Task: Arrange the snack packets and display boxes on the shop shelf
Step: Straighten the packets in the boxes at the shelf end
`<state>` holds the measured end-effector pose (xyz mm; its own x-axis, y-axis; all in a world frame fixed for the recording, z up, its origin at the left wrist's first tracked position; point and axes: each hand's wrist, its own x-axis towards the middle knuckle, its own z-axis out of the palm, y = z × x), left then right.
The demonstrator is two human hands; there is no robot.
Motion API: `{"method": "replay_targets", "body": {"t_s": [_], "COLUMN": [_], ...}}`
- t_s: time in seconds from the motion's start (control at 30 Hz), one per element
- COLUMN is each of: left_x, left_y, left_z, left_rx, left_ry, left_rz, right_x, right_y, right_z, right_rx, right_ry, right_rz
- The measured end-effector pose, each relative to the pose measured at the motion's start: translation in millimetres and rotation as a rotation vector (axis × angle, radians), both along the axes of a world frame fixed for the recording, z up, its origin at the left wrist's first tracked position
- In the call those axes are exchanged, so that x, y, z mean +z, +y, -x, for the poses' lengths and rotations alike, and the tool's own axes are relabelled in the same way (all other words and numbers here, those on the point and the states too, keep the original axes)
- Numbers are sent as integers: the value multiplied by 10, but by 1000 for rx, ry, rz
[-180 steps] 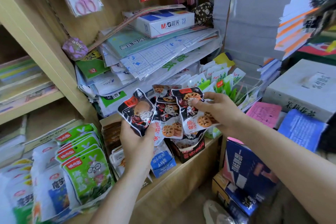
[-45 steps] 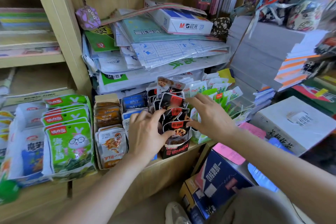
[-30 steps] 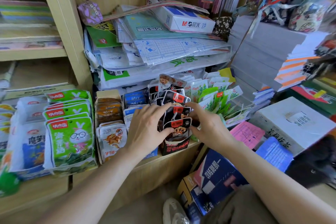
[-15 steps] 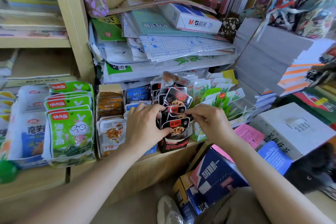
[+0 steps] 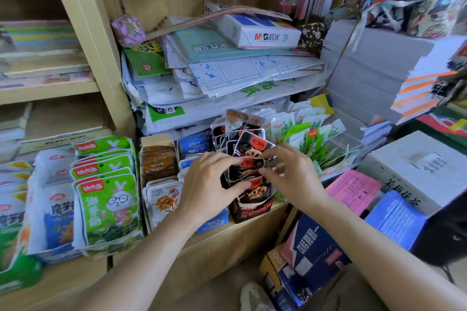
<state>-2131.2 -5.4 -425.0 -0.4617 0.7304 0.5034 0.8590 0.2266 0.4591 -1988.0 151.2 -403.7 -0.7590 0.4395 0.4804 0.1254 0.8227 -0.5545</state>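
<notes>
At the front edge of the pale wooden shop shelf (image 5: 222,237), a black-and-red cardboard display box (image 5: 254,209) is seen standing upright. It is filled with black-and-red foil snack packets (image 5: 252,149) set on end and rising above its rim. The left hand (image 5: 209,184) is brought in from the lower left, the forearm stretched diagonally upward. Its fingers are curled over the tops of the front packets and its thumb is pressed against their face, so the packets are pinched from the left. The right hand (image 5: 290,174) is reached in from the lower right, palm turned leftward. The right edge of the same packets is nipped between its thumb and bent forefinger, with the other fingers loosely curled behind. Both hands are thus closed on the packets. Just left of the box, blue-labelled sachets (image 5: 193,144) and a tan box of brown packets (image 5: 158,161) are ranged, and further left green rabbit-printed pouches (image 5: 108,199) are stacked. Pale green-and-white sachets (image 5: 310,134) are fanned just to the right. Above, a heap of plastic-wrapped paper sheets (image 5: 240,76) is topped by a white carton (image 5: 260,33).
</notes>
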Motion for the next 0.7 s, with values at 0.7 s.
{"method": "replay_targets", "body": {"t_s": [0.7], "left_x": [-12], "left_y": [33], "left_z": [93], "left_rx": [77], "left_ry": [-118], "left_rz": [-95], "right_x": [254], "right_y": [155], "right_z": [179], "right_rx": [210], "right_ry": [-427], "right_rz": [58]}}
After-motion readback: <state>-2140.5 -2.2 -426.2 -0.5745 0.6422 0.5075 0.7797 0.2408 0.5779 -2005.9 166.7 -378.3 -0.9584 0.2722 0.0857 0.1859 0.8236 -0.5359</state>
